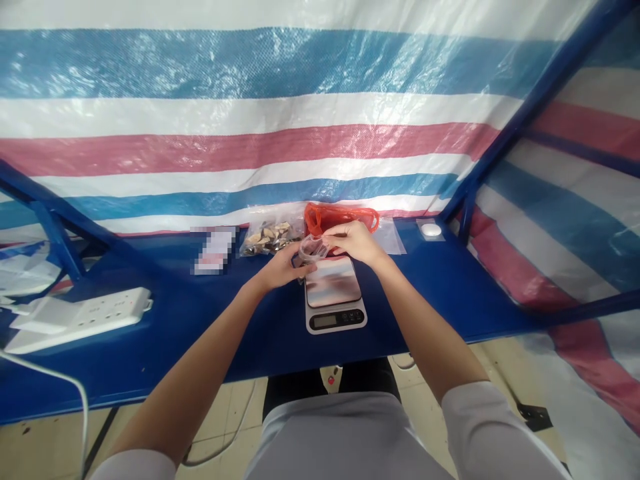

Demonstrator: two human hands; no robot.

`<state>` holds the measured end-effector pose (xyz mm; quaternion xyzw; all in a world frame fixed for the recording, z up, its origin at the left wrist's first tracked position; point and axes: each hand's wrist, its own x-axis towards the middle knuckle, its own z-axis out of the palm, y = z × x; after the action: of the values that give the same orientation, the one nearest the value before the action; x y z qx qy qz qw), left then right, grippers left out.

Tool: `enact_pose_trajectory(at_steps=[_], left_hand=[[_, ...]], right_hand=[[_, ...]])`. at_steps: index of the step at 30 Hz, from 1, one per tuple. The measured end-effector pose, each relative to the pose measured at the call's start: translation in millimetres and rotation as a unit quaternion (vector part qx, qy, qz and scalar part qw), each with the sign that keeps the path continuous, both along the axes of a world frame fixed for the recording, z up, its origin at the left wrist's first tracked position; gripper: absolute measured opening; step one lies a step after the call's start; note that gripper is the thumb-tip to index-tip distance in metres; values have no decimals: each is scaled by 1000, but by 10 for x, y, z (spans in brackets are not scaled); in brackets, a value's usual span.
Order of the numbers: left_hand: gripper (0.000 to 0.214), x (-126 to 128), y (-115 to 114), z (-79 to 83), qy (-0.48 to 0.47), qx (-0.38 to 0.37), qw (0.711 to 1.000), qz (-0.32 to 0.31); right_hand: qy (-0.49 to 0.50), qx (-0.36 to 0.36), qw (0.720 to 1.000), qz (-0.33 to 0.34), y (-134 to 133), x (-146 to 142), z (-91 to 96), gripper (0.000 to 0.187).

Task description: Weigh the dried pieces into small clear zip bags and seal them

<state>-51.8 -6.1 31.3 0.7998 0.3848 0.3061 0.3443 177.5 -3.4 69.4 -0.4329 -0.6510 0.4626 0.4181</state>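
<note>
— Striped tarpaulin in blue, white and red closes in the space, braced by blue metal bars. What's on the tabletop?

— On the left, a white power strip. Along the back are a card too blurred to read, a clear bag of dried brown pieces, a red bag and a small white round object. A kitchen scale sits in the middle, nearest the person.

— And the hands?

— Both are up at the back edge of the scale. The left hand grips the lower side of a small clear pouch, and the right hand pinches its upper edge with the fingertips. Neither hand is clenched into a fist.

— Where's the pouch exactly?

— Between the hands, just above the back of the scale's shiny pan. I can't tell what's inside it.

— Is that a good hold?

— It looks sound. A light fingertip pinch should keep the pouch's mouth from folding shut, and keeping the wrists off the pan avoids pressing on the scale.
</note>
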Motion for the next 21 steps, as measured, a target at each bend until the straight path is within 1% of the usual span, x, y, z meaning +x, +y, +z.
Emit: enact_pose_trajectory(at_steps=[3,6,9,11,13,17,19,21], left_hand=[[72,-102,77,42,24,-27,999,-27],[80,-190,143,101,43,-64,996,-34],[78,-253,195,163,30,-88,995,-34],[75,-287,227,192,15,-108,993,-43],[70,-319,253,205,3,-133,990,-43],[47,-370,261,193,-25,-166,986,-26],[44,-374,242,174,-47,-195,980,-9],[47,-357,217,152,-83,-226,970,25]], right_hand=[[10,4,1000,26,33,-27,84,17],[4,33,998,51,86,-52,177,20],[-19,53,997,57,145,-59,244,22],[-27,54,997,55,182,-52,259,24],[-15,41,998,50,218,-36,246,27],[34,20,998,45,292,2,154,36],[48,20,998,39,335,16,88,37],[60,18,998,22,382,28,21,39]])
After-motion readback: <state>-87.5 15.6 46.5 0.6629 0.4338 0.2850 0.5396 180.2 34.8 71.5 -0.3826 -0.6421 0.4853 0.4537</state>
